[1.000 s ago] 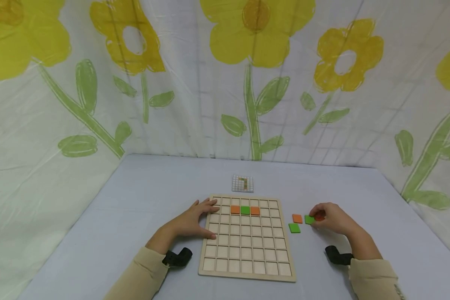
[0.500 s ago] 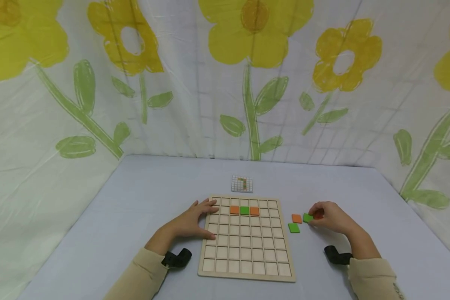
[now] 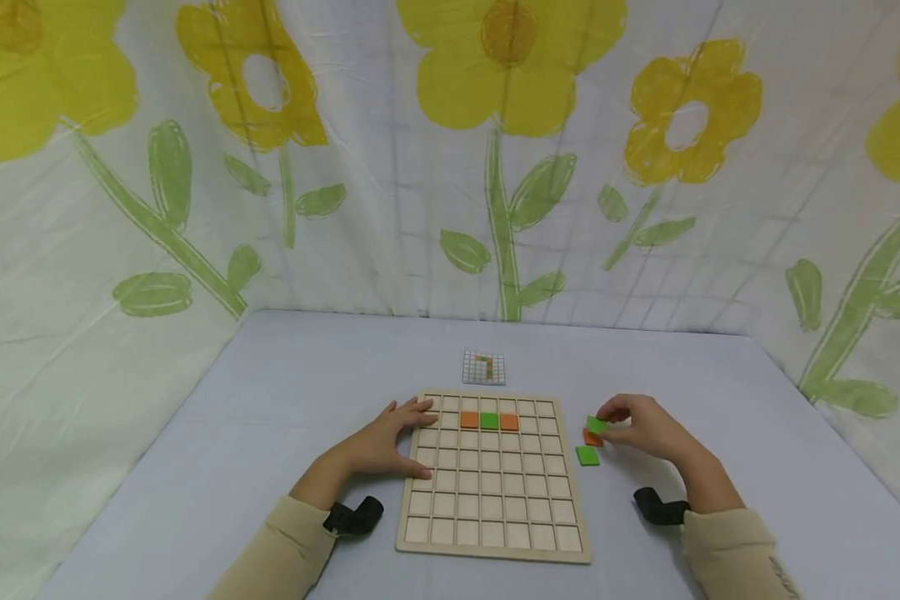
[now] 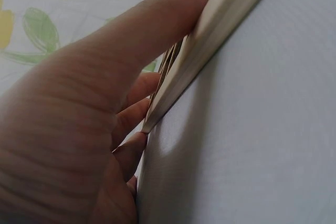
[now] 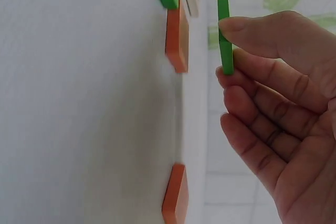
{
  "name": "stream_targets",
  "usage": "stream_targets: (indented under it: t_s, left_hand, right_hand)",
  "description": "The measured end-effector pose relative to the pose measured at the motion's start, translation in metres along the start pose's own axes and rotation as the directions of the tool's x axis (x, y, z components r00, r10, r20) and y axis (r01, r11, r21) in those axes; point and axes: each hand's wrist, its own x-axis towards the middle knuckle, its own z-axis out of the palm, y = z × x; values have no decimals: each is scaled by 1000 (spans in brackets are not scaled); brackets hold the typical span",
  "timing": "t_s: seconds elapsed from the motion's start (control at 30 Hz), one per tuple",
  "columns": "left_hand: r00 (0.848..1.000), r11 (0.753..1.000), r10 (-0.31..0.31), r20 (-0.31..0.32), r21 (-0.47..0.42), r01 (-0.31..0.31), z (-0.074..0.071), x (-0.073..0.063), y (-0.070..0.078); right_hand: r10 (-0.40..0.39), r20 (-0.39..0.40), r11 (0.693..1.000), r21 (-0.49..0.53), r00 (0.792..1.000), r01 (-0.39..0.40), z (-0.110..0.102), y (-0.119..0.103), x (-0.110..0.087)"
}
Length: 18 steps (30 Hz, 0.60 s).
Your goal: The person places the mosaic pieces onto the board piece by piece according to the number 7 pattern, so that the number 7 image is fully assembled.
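Note:
My right hand pinches a green square tile between thumb and fingertips, raised off the table to the right of the wooden grid board. In the head view that tile partly covers an orange tile lying on the table. A second orange tile lies nearer the right wrist camera, hidden behind the hand in the head view. My left hand rests with spread fingers on the board's left edge, thumb lower down on the rim. On the board, a green tile sits between two orange tiles in one row.
Beside the board's right edge lies another green tile. Behind the board is a small card printed with a coloured grid pattern. A curtain with painted flowers hangs behind the table.
The right hand has lifted the green tile and carried it left toward the board, over the orange tile. The left hand and board have stayed put.

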Motion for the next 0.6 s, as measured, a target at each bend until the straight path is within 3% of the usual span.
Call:
stream_targets:
  t_s: [0.6]
  left_hand:
    - [1000,1000,13,-8,-12,-13,1,0,0]
  right_hand:
    - [-159,82,986,61,984,155,19,-36,23]
